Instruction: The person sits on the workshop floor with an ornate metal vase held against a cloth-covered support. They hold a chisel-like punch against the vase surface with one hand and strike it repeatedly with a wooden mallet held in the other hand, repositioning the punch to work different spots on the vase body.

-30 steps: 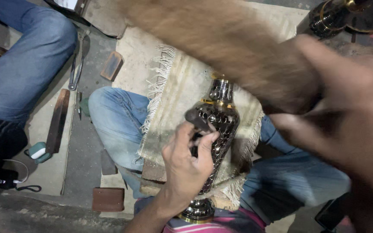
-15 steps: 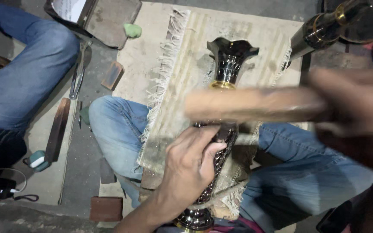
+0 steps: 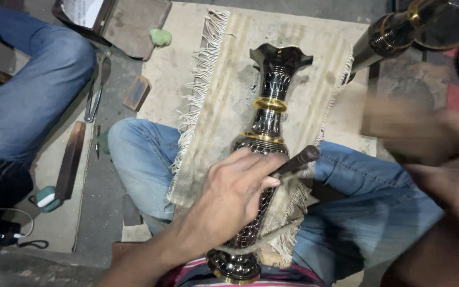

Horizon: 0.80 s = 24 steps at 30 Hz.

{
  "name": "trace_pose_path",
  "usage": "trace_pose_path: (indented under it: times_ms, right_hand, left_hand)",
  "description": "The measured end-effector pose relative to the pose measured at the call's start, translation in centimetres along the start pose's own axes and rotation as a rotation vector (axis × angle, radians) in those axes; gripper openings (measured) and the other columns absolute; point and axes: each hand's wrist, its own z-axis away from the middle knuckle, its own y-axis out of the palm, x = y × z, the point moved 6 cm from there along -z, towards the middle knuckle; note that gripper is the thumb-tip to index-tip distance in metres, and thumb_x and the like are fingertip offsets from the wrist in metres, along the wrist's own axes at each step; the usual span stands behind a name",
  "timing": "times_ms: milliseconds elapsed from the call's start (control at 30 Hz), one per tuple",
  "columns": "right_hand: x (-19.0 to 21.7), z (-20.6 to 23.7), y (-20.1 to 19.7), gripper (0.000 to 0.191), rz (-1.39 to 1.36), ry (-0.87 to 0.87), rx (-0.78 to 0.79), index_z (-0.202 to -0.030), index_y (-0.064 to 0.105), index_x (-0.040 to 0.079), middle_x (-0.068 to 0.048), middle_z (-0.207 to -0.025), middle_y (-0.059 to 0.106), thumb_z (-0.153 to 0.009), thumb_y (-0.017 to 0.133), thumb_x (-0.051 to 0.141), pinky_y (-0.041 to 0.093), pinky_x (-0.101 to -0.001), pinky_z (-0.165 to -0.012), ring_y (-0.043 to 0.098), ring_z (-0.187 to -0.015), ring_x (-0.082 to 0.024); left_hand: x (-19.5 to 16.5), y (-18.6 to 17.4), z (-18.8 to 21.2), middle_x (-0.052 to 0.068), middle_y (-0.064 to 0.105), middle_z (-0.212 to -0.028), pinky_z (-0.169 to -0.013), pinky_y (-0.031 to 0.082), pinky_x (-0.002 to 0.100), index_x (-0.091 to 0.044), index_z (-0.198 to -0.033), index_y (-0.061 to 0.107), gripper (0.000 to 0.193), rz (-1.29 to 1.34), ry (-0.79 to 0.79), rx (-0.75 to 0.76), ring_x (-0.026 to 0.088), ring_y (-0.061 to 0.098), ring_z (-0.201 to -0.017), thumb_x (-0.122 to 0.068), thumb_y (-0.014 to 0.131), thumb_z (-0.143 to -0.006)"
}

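My left hand (image 3: 235, 194) is down on the vase (image 3: 258, 159), fingers curled over its patterned belly and closed around a dark punch (image 3: 296, 161), pinching the tool against the metal. The vase lies across my lap on the fringed cloth (image 3: 213, 106), foot tucked in by my stomach at the bottom of the view, flared scalloped mouth pointing away from me towards the top, so its long axis runs straight out from my body, nearly upright in the frame. The punch crosses that axis at a slant: its blunt struck end sticks out up and to the right of my knuckles, while its working tip is hidden under my fingers, somewhere on the body just below the lower gold band. My right hand (image 3: 442, 159) is up at the right edge, well apart from the vase and badly blurred; it seems wrapped around a pale wooden block or mallet (image 3: 394, 125), but I cannot tell how firmly it is closed. So the left hand is the one on the work, and the punch's exposed end points towards the right hand's side. Beside my left knee lie tongs (image 3: 95, 90), a small wooden block (image 3: 136, 92) and a long dark bar (image 3: 70, 159); another person's jeans-clad leg (image 3: 33, 101) fills the far left.
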Motion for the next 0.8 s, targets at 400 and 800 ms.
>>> trace_pose_path:
  times_ms: [400,800]
  right_hand:
    - [-5.7,0.5,3.4,0.036,-0.921,0.089,-0.091,-0.118,0.059,0.001,-0.010,-0.084,0.059,-0.088,0.078,-0.003,0.046,-0.0288,-0.065,0.057,-0.070,-0.015]
    - [-3.2,0.9,3.5,0.027,-0.710,-0.105,-0.311,-0.096,0.060,-0.006,-0.009,-0.091,0.066,-0.085,0.084,-0.001,0.055,-0.0285,-0.076,0.064,-0.078,-0.015]
  left_hand:
    - [-0.2,-0.5,0.3,0.013,0.073,-0.106,-0.080,0.054,0.042,-0.003,-0.125,0.064,0.032,0.001,0.028,-0.062,0.031,0.067,-0.093,-0.003,0.068,-0.093]
    - [-0.1,-0.2,-1.6,0.010,0.072,-0.099,-0.082,0.053,0.042,-0.005,-0.123,0.065,0.046,-0.005,0.176,0.206,0.032,0.065,-0.092,0.005,0.065,-0.077]
